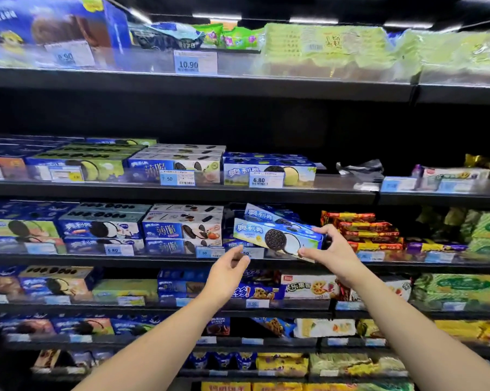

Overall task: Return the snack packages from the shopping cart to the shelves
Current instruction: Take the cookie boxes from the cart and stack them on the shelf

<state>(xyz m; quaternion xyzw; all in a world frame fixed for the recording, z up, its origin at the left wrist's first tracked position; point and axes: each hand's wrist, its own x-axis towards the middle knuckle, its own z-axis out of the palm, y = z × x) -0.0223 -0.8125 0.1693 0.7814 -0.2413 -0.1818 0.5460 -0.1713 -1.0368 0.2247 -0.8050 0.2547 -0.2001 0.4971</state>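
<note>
A blue cookie box (274, 236) with a dark sandwich cookie printed on it is tilted at the front of the third shelf (153, 259), its right end lower than the left. My right hand (329, 249) grips its right end, thumb under and fingers over the top edge. My left hand (229, 270) hovers just below the box's left end with fingers loosely curled, holding nothing. A second similar blue box (266, 214) lies tilted behind it. The shopping cart is out of view.
Stacks of blue cookie boxes (181, 230) fill the shelf to the left. Red and yellow wrapped packs (365, 230) lie directly right of my right hand. Shelves above and below hold more snack packs and price tags (259, 180). A dark gap sits on the second shelf's right.
</note>
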